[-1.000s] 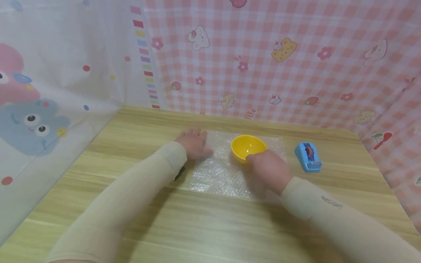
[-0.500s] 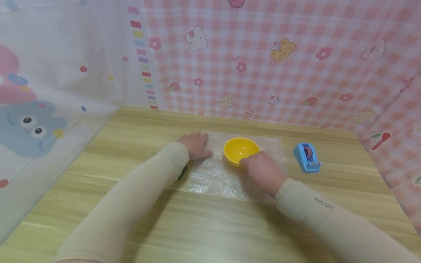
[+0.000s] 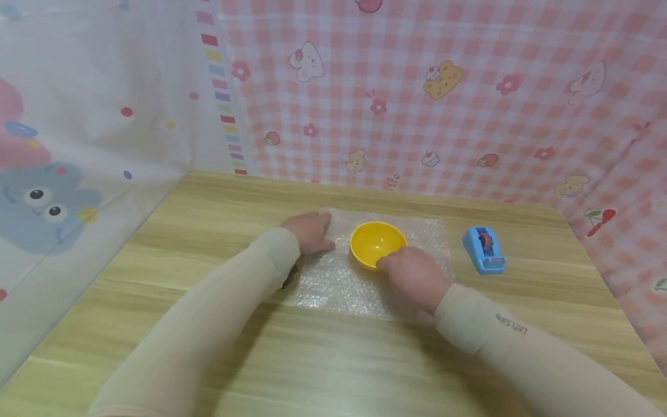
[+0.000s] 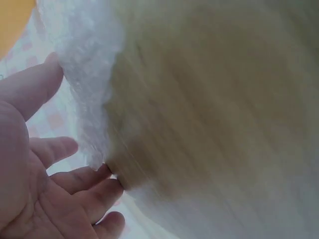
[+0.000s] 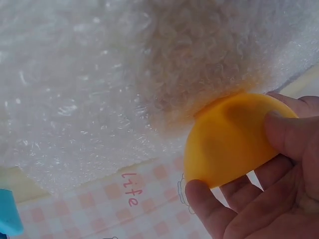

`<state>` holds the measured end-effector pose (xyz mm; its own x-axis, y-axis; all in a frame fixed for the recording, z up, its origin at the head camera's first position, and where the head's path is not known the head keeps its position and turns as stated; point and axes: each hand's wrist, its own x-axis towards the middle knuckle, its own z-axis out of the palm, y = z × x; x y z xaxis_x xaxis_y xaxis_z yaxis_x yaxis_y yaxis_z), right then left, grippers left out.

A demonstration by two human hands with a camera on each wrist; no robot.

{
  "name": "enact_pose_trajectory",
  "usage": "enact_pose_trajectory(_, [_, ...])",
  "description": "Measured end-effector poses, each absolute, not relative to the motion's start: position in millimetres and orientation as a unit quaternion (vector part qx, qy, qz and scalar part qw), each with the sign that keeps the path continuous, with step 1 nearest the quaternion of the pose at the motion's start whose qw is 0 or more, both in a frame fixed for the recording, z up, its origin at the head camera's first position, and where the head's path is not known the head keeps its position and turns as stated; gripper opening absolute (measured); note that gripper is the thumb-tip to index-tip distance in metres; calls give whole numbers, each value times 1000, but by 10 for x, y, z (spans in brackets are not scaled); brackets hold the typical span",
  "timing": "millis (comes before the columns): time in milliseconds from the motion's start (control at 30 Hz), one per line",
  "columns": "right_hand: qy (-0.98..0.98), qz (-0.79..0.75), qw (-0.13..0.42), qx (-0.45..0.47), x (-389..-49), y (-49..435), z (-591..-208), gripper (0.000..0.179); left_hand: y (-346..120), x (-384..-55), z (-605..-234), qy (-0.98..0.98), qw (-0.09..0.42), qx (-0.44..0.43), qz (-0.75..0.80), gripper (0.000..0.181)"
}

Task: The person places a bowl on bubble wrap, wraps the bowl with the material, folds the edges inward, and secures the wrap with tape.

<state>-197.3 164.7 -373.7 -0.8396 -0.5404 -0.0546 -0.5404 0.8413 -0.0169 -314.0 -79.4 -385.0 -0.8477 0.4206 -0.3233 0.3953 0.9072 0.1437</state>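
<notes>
A yellow bowl (image 3: 377,243) stands upright, mouth up, on a sheet of clear bubble wrap (image 3: 333,284) in the head view. My right hand (image 3: 417,277) grips its near right side. In the right wrist view the thumb (image 5: 289,132) lies on the bowl's outer wall (image 5: 229,139) and the fingers reach round its rim. At the sheet's upper left corner lies my left hand (image 3: 311,231), fingers spread. The left wrist view shows its thumb (image 4: 40,84) touching the bubble wrap (image 4: 92,74) and other fingertips at the sheet's edge; nothing is gripped there.
A blue tape dispenser (image 3: 484,250) stands on the wooden table (image 3: 323,359), right of the bubble wrap. Pink checked cloth (image 3: 406,104) hangs behind the table, and a white printed sheet (image 3: 120,139) hangs at the left. A small dark object (image 3: 289,277) shows under the left wrist.
My right hand has brought the bowl a little left and nearer over the bubble wrap. The left hand stays at the sheet's left edge. The head view has shifted slightly.
</notes>
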Motion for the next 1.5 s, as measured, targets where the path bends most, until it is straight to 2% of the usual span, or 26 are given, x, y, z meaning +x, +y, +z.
enact_pose_trajectory(267, [959,-3,45,-279,-1972,1648,-3719,13,-784,-3186,-3907,961,149,208,100,93])
enact_pose_trajectory(600, [962,-7,52,-268,-1980,1642,-3735,16,-828,-3165,-3868,936,131,122,302,86])
enact_pose_trajectory(700, [962,-8,54,-267,-1982,1642,-3737,16,-833,-3182,-3877,930,123,123,324,76])
enact_pose_trajectory(833, [962,-10,53,-268,-1982,1643,-3741,16,-827,-3185,-3892,930,111,143,319,33])
enact_pose_trajectory(867, [961,-8,51,-271,-1984,1644,-3741,16,-824,-3179,-3893,931,108,151,316,25])
enact_pose_trajectory(933, [960,-3,49,-276,-1990,1643,-3743,17,-814,-3161,-3893,929,103,160,316,20])
enact_pose_trajectory(1100, [958,2,47,-283,-2008,1646,-3742,16,-761,-3107,-3867,922,96,182,329,37])
enact_pose_trajectory(1267, [959,-9,50,-278,-2015,1655,-3730,15,-698,-3074,-3839,914,87,212,334,34])
enact_pose_trajectory(1500, [960,-12,65,-270,-2020,1655,-3695,13,-631,-2996,-3792,904,110,226,344,38])
